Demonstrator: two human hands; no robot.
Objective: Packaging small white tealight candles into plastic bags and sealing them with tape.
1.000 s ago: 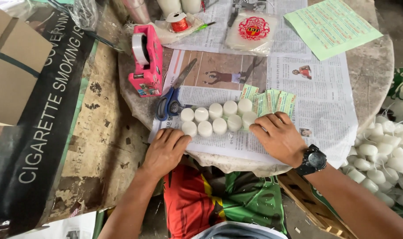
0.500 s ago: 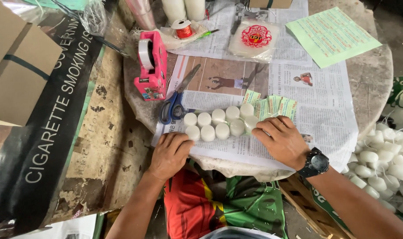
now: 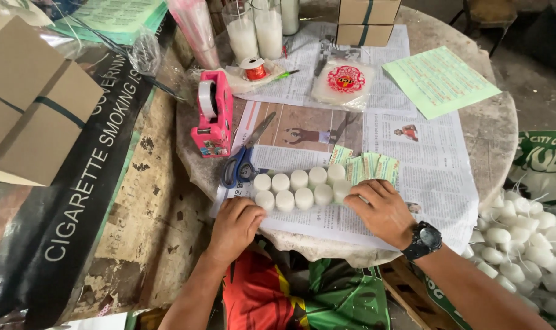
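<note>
Left hand [image 3: 235,225] and right hand [image 3: 380,211] lay flat, gripping nothing, flanking 9 white candles [image 3: 299,188] on newspaper [image 3: 412,183]; candles judged light, waxy, brittle; hold by sides

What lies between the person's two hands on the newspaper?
In the head view, two rows of short white candles lie between the left hand and the right hand, on the newspaper; both hands touch the ends of the group.
</note>
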